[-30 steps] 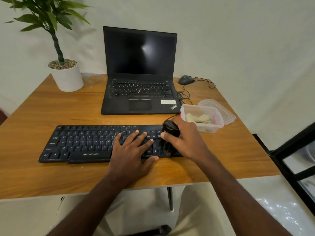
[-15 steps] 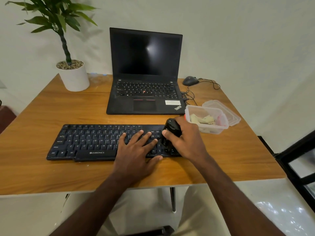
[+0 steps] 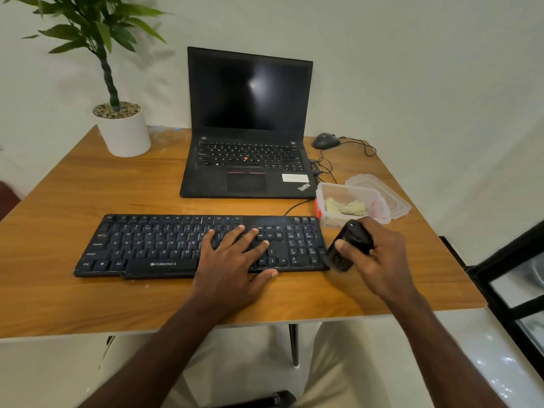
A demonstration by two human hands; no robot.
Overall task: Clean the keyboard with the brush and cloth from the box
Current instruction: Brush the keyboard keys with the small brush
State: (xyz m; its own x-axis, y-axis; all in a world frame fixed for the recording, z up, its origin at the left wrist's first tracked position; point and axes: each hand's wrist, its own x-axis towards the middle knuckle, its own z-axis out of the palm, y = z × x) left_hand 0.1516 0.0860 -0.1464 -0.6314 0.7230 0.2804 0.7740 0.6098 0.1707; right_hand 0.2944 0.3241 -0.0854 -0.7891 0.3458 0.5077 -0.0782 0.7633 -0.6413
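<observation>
The right hand point(image 3: 379, 257) grips a black brush point(image 3: 348, 245), fingers and thumb curled around its body, just past the right end of the keyboard point(image 3: 141, 245). The brush is tilted, its upper end toward the box point(image 3: 323, 216) and its lower end down by the keyboard's near right corner; whether the lower end touches the keyboard or the table point(image 3: 73, 187) cannot be told through the blur. The left hand point(image 3: 232, 260) lies flat on the keyboard with fingers spread and straight, palm over the front edge, fingertips on the keys right of centre, holding nothing.

The keyboard is black and lies with its long axis running left to right across the table, parallel to the front edge, key rows facing up. Just behind its right end stands the clear plastic box, open, with a pale crumpled cloth point(image 3: 347, 206) inside. The box lid point(image 3: 394, 198) lies beside it on the right, touching or nearly so.

The table is wooden with a light edge. Behind the keyboard sits an open black laptop point(image 3: 250, 113) with a dark screen. A wired mouse point(image 3: 325, 140) rests at the back right, its cable point(image 3: 362, 145) looping over the wood. A potted plant point(image 3: 123, 131) in a white pot stands at the back left corner. Plain pale walls stand behind, and a glossy pale floor point(image 3: 500, 363) shows to the right beside a dark frame point(image 3: 506, 290).
</observation>
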